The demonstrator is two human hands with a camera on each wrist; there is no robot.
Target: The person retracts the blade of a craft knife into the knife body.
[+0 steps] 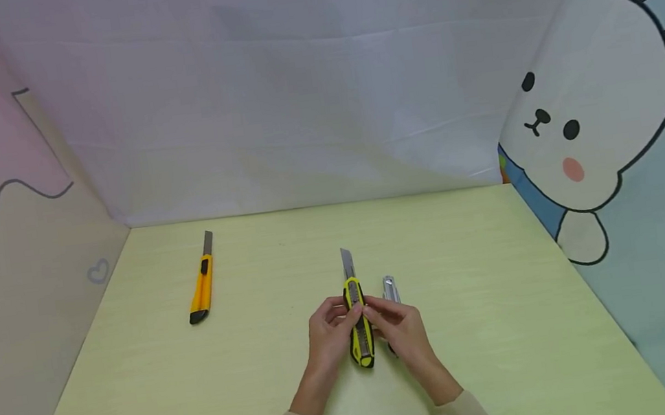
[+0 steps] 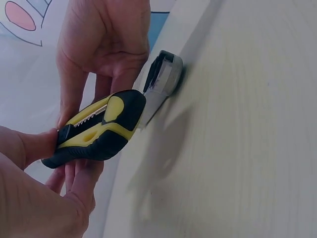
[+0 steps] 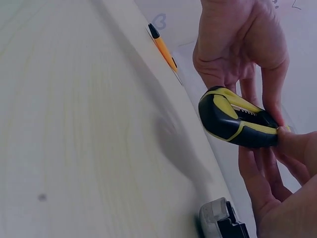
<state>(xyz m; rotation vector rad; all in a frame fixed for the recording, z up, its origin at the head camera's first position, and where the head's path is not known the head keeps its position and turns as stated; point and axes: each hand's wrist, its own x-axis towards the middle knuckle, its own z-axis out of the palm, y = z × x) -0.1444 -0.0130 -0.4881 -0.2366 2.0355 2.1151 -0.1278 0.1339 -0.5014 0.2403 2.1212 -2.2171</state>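
Observation:
A yellow-and-black utility knife is held up between both hands, its grey blade extended and pointing away from the person. My left hand pinches its left side, thumb on top near the slider. From the other side my right hand pinches it too, with the two thumbs almost meeting. Seen from the left wrist, the knife's rounded butt end faces the camera, above the table. A silver utility knife lies on the table, partly hidden behind the right hand.
An orange utility knife with a black end lies at the left of the pale yellow table, blade out and pointing away. White cloth hangs behind the table, with cartoon-printed panels along the sides.

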